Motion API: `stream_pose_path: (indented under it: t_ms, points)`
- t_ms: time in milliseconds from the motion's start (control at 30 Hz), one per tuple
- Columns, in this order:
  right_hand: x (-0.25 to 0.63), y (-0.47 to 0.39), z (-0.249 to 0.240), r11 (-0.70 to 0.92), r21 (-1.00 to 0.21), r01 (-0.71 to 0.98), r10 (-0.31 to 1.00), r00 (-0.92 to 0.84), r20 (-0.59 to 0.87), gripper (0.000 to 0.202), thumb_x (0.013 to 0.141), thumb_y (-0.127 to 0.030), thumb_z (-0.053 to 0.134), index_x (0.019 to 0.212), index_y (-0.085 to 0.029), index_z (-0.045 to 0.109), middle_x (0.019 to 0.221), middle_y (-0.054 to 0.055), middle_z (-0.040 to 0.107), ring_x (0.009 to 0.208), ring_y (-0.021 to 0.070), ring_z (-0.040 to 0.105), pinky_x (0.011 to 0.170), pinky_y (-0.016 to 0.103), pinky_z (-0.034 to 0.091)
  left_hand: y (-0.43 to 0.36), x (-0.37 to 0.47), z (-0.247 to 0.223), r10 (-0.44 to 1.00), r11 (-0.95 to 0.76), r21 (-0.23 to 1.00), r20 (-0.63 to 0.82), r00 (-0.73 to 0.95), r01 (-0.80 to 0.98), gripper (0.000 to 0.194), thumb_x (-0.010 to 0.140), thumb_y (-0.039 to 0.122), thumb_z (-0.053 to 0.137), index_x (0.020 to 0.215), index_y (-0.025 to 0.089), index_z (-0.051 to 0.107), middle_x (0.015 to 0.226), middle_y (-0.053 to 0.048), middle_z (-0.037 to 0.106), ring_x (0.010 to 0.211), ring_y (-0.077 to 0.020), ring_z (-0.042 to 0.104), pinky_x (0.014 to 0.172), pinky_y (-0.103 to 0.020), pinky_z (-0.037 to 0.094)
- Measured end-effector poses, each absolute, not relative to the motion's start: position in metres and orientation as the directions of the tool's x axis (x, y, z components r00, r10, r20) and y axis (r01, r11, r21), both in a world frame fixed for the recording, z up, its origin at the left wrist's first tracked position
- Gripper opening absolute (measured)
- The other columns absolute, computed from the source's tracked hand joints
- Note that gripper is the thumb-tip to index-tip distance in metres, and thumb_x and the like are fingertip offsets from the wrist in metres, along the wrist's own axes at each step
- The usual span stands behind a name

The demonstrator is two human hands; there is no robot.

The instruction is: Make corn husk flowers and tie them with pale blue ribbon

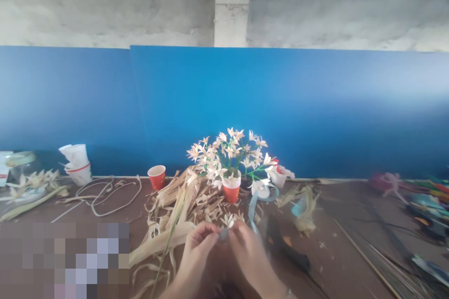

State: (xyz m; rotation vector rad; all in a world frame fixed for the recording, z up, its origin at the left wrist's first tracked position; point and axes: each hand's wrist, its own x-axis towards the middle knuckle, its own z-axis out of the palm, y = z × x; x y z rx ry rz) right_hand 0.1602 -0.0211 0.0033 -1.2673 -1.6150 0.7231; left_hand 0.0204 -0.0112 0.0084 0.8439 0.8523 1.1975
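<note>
A small grey piece (223,234), too blurred to identify further, is pinched between the fingertips of the left hand (199,242) and right hand (246,242), low over the table (336,261). Just beyond the fingers shows a white husk-like flower (229,220); whether it is held, I cannot tell. Behind, many pale flowers (229,152) on green stems already stand assembled in a red paper cup (231,193). Left of it, loose dried husks (178,191) lie unworked, so the work looks well advanced but unfinished.

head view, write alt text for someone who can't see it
A left hand and a right hand meet at a small, blurred greyish piece above a brown table. Beyond them, pale flowers on green stems stand in a red-and-white cup, with dry husks to its left and a blue panel behind.
</note>
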Motion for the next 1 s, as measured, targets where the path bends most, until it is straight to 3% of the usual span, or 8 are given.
stream_pose_path:
  t_ms: [333,500,733,900,1000]
  points:
    - [0.1596,-0.0237,0.012,0.304,-0.882,0.361,0.947,-0.012,0.321,0.017,0.085,-0.03,0.042,0.072,-0.021,0.049,0.062,-0.001,0.058,0.059,0.0151,0.058,0.054,0.021,0.046,-0.0132,0.0222,0.0062,0.978,0.193,0.855,-0.126,0.168,-0.481,0.029,0.061,0.041,0.073,0.068,0.013,0.067,0.06,-0.005,0.069,0.056,-0.0169,0.063,0.058,-0.026,0.049]
    - [0.1599,-0.0236,0.01,0.302,-0.879,0.368,0.945,0.007,0.328,0.016,0.084,-0.029,0.044,0.074,-0.02,0.051,0.063,0.0,0.059,0.061,0.0161,0.059,0.054,0.022,0.046,-0.0139,0.0227,0.0097,0.975,0.193,0.868,-0.117,0.188,-0.457,0.026,0.059,0.034,0.076,0.07,0.013,0.065,0.064,-0.005,0.07,0.056,-0.0135,0.062,0.059,-0.023,0.047]
    - [0.1591,-0.0231,0.0072,0.276,-0.852,0.445,0.95,0.006,0.311,0.016,0.083,-0.03,0.042,0.076,-0.019,0.052,0.066,0.001,0.062,0.063,0.0163,0.06,0.057,0.023,0.046,-0.0097,0.0243,0.0057,0.982,0.181,0.896,-0.14,0.131,-0.406,0.031,0.054,0.035,0.079,0.058,0.015,0.055,0.052,0.0,0.065,0.049,-0.0116,0.058,0.052,-0.021,0.044]
    - [0.1565,-0.0267,0.008,0.222,-0.821,0.526,0.967,-0.011,0.255,0.018,0.083,-0.029,0.043,0.075,-0.018,0.055,0.065,0.002,0.065,0.062,0.0166,0.062,0.056,0.022,0.044,-0.0112,0.0262,0.007,0.968,0.238,0.884,-0.179,0.179,-0.403,0.03,0.053,0.034,0.079,0.07,0.014,0.064,0.052,0.001,0.064,0.045,-0.0091,0.053,0.047,-0.019,0.039]
    - [0.1554,-0.0281,0.0082,0.228,-0.812,0.538,0.968,-0.032,0.25,0.02,0.083,-0.031,0.043,0.076,-0.018,0.056,0.066,0.003,0.066,0.062,0.0166,0.062,0.056,0.022,0.044,-0.0124,0.0262,0.0057,0.962,0.257,0.882,-0.193,0.193,-0.396,0.027,0.055,0.034,0.077,0.062,0.012,0.065,0.045,0.002,0.059,0.04,-0.0065,0.047,0.044,-0.018,0.035]
